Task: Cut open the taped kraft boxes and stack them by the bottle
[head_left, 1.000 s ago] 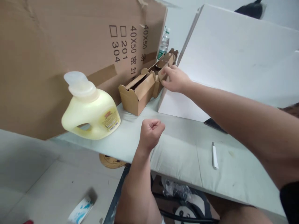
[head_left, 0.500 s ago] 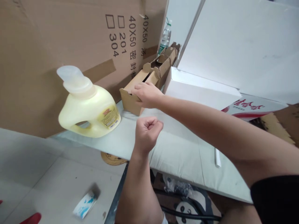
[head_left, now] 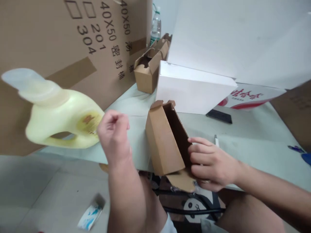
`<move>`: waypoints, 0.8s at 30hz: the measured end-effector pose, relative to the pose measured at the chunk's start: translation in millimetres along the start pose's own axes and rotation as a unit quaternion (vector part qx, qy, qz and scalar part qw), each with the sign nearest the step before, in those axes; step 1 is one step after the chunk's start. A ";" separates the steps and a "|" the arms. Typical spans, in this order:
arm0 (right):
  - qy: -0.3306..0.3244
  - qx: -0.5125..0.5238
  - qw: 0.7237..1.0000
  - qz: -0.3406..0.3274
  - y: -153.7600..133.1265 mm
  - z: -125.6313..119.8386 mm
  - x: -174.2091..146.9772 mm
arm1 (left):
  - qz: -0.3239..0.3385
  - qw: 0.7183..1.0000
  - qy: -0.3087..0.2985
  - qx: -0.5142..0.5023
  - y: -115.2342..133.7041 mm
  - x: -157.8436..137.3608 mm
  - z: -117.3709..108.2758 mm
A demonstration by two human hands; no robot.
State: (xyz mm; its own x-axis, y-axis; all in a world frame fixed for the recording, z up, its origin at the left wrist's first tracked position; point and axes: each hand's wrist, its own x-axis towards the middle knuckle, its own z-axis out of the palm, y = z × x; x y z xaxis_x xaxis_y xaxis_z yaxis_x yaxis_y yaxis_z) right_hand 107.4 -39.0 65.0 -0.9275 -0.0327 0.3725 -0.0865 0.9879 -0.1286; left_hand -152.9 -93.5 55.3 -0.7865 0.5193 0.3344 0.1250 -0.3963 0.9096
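Note:
A small brown cardboard box (head_left: 161, 142) stands tilted near the front edge of the table (head_left: 138, 126), with its long top open and one end flap hanging down. My right hand (head_left: 211, 163) grips its right side wall, fingers at the open edge and thumb out of sight. My left hand (head_left: 114, 136) is curled into a fist left of the box, in front of a jug of pale yellow liquid (head_left: 63, 119); anything inside the fist is hidden. The jug has a handle and a translucent cap.
Behind are more narrow cardboard boxes (head_left: 145, 79), a water bottle (head_left: 155, 27) and a white box (head_left: 184, 94). A phone (head_left: 219, 116) and a white stick-like item (head_left: 216, 140) lie on the right. One large carton (head_left: 60, 42) walls off the left.
My right hand has brought a cardboard box from the back row toward the table's front edge. My left fist has shifted left, nearer the jug. The view has turned rightward.

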 end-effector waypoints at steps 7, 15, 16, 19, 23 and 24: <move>0.054 0.030 0.998 0.016 -15.1 15.1 -61.1 | -0.133 0.941 -0.296 0.096 -54.1 -15.7 56.0; 0.158 0.037 0.986 0.048 -2.5 11.5 -82.3 | -0.166 0.946 -0.252 0.119 -47.7 -34.5 89.0; 0.183 0.043 0.980 0.066 -0.8 11.3 -86.2 | -0.170 0.949 -0.231 0.130 -47.6 -36.1 91.7; 0.252 0.072 0.958 0.117 2.6 13.6 -97.7 | -0.174 0.955 -0.191 0.145 -48.1 -41.4 99.6; 0.315 0.145 0.923 0.167 7.1 15.0 -107.9 | -0.178 0.956 -0.202 0.121 -52.3 -50.4 110.6; 0.315 0.160 0.919 0.175 8.6 14.1 -109.2 | -0.184 0.953 -0.215 0.113 -54.1 -53.0 113.5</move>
State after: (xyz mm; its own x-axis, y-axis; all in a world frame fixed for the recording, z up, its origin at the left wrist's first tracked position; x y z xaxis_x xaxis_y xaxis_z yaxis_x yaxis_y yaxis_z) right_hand 202.8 -29.1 10.2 -0.5333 0.4731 0.7013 -0.0190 0.8221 -0.5690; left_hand -49.3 -13.7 16.5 -0.4883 0.8726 0.0080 0.0526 0.0202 0.9984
